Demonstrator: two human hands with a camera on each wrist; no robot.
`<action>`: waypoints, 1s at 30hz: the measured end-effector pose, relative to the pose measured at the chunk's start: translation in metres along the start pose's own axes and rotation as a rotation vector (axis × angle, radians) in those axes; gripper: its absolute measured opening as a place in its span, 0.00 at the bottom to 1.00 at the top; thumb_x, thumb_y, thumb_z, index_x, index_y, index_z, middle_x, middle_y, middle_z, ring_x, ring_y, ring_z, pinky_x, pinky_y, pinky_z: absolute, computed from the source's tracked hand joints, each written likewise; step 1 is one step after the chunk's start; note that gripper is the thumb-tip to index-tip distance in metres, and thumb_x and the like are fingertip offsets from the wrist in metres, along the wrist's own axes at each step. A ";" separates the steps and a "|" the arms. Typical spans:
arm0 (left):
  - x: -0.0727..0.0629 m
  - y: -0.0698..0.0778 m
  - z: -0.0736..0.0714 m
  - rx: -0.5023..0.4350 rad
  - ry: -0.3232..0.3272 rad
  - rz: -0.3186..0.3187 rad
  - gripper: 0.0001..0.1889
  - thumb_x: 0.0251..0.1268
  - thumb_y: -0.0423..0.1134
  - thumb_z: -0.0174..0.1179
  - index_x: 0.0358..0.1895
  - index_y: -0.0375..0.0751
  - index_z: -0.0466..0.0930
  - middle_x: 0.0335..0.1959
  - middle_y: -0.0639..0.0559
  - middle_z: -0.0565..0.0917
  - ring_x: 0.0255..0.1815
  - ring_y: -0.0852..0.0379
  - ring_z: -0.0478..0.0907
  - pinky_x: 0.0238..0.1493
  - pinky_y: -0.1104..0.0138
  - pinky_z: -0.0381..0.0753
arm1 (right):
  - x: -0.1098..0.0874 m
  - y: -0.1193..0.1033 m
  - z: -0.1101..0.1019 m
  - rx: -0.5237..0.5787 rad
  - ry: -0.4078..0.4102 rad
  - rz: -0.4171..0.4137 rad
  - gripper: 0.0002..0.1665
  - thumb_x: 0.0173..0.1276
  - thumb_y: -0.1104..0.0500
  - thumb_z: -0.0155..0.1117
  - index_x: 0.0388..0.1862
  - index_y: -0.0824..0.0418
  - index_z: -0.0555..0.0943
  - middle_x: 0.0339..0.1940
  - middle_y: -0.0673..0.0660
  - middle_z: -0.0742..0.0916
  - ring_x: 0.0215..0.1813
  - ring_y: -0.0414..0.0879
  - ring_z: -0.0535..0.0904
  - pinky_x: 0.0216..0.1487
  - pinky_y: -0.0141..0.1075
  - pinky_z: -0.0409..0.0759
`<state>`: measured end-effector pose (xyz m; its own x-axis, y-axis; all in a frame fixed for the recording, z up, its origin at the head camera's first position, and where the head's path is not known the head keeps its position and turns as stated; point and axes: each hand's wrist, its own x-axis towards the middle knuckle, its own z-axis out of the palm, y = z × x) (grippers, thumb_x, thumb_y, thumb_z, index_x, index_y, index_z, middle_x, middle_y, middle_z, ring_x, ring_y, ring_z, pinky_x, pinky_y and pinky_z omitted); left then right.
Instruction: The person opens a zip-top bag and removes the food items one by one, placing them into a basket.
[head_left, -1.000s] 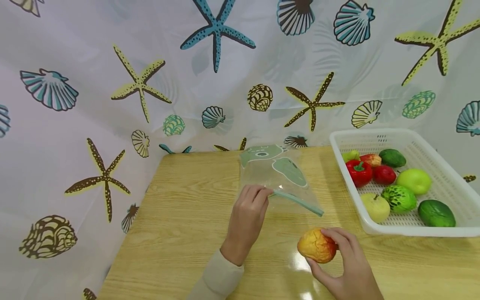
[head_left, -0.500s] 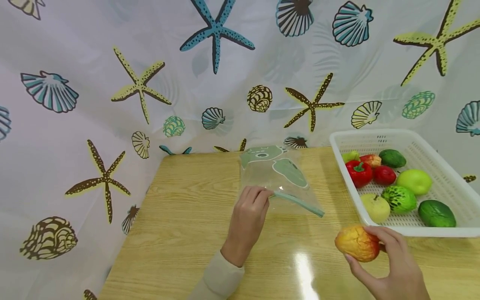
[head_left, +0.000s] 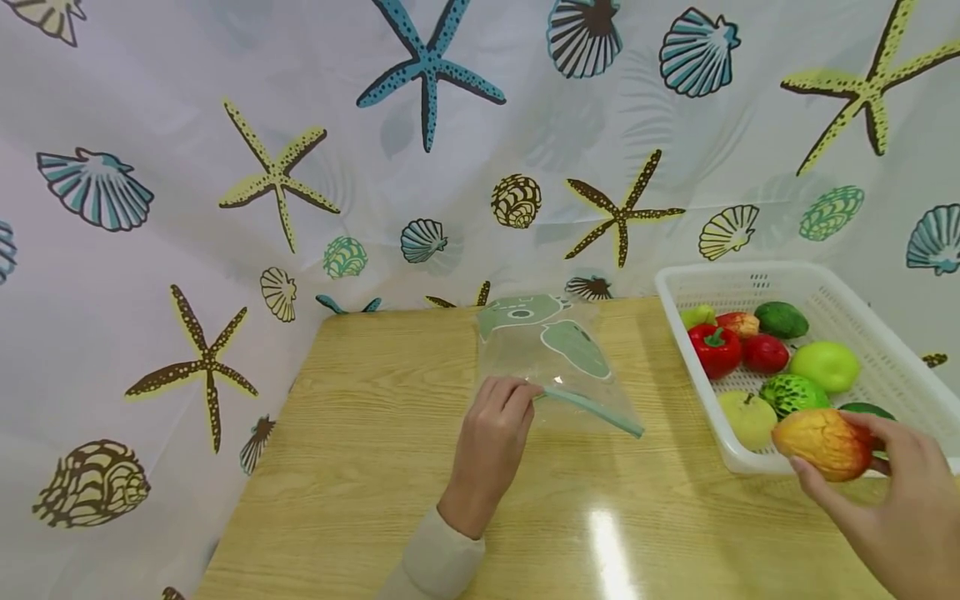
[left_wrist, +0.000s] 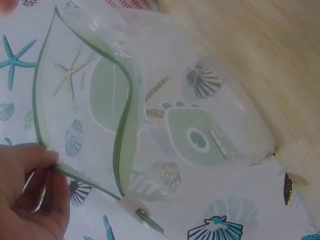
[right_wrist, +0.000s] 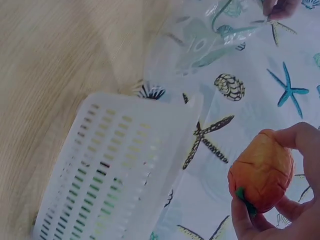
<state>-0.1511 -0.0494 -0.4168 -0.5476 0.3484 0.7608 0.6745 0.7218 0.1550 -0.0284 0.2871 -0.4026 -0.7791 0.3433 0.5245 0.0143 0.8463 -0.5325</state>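
My left hand (head_left: 495,437) pinches the rim of a clear zip bag (head_left: 517,350) with green printed shapes. In the left wrist view, the bag's green-edged mouth (left_wrist: 125,105) gapes wide and a slider (left_wrist: 135,207) sits at its lower corner. My right hand (head_left: 903,492) grips a wrinkled yellow-and-red fruit (head_left: 823,443) between thumb and fingers. That fruit overlaps the front rim of the white basket (head_left: 750,462) in the head view. A small green leaf (right_wrist: 245,197) shows on the fruit in the right wrist view.
Inside the basket lie a red bell pepper (head_left: 715,350), a green apple (head_left: 825,367), a pale yellow pear (head_left: 747,418) and several other fruits and vegetables. The wooden table (head_left: 360,467) meets a shell-and-starfish-printed cloth (head_left: 450,192) at its back and left.
My right hand has carried the yellow-and-red fruit rightward and slightly up, from in front of the bag to the basket's front rim. The left hand stays on the bag's rim.
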 end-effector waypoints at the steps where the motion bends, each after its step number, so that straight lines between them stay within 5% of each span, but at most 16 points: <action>1: 0.000 0.000 0.000 -0.001 -0.002 0.000 0.07 0.62 0.28 0.66 0.40 0.43 0.86 0.38 0.52 0.84 0.41 0.57 0.80 0.43 0.75 0.84 | 0.004 0.006 0.000 -0.014 -0.011 0.013 0.40 0.51 0.63 0.78 0.60 0.78 0.72 0.52 0.76 0.75 0.51 0.53 0.71 0.40 0.06 0.51; 3: 0.001 -0.001 0.000 -0.004 -0.003 -0.001 0.07 0.63 0.27 0.66 0.40 0.43 0.86 0.38 0.52 0.84 0.41 0.57 0.80 0.43 0.75 0.84 | 0.012 0.018 0.000 -0.053 -0.035 0.027 0.39 0.56 0.60 0.76 0.60 0.80 0.71 0.51 0.78 0.74 0.49 0.68 0.69 0.35 0.08 0.50; 6: 0.002 -0.001 0.000 -0.007 -0.005 0.004 0.07 0.63 0.27 0.66 0.40 0.43 0.86 0.38 0.52 0.84 0.41 0.57 0.80 0.44 0.75 0.83 | 0.020 0.035 0.002 -0.127 -0.067 0.061 0.39 0.62 0.54 0.73 0.60 0.80 0.70 0.51 0.80 0.73 0.48 0.71 0.68 0.36 0.19 0.62; 8: 0.003 -0.001 0.000 -0.008 -0.008 0.006 0.07 0.63 0.27 0.66 0.40 0.43 0.86 0.38 0.52 0.84 0.41 0.58 0.80 0.44 0.75 0.83 | 0.025 0.042 0.004 -0.161 -0.092 0.079 0.40 0.64 0.51 0.71 0.61 0.80 0.69 0.52 0.81 0.72 0.49 0.72 0.68 0.39 0.36 0.72; 12: 0.003 -0.002 -0.001 -0.003 -0.017 0.008 0.07 0.64 0.28 0.65 0.40 0.43 0.86 0.38 0.52 0.84 0.41 0.58 0.80 0.44 0.75 0.83 | 0.033 0.053 0.006 -0.187 -0.148 0.097 0.42 0.66 0.48 0.67 0.62 0.81 0.67 0.54 0.82 0.70 0.52 0.74 0.66 0.46 0.66 0.68; 22: 0.001 -0.002 0.000 0.004 -0.025 -0.003 0.07 0.63 0.28 0.65 0.40 0.43 0.86 0.38 0.52 0.84 0.42 0.58 0.80 0.45 0.75 0.83 | 0.052 0.073 0.011 -0.215 -0.291 0.057 0.42 0.64 0.48 0.70 0.59 0.81 0.66 0.51 0.85 0.71 0.51 0.76 0.67 0.46 0.68 0.69; 30: 0.000 -0.002 0.000 0.005 -0.019 0.003 0.07 0.63 0.28 0.66 0.39 0.43 0.86 0.38 0.52 0.84 0.41 0.58 0.80 0.45 0.75 0.83 | 0.081 0.087 0.011 -0.288 -0.642 0.020 0.47 0.63 0.44 0.72 0.54 0.86 0.67 0.43 0.87 0.76 0.42 0.77 0.75 0.39 0.62 0.77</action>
<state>-0.1525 -0.0506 -0.4169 -0.5545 0.3618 0.7494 0.6738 0.7237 0.1491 -0.0971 0.3836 -0.4141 -0.9916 0.1269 -0.0265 0.1291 0.9470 -0.2941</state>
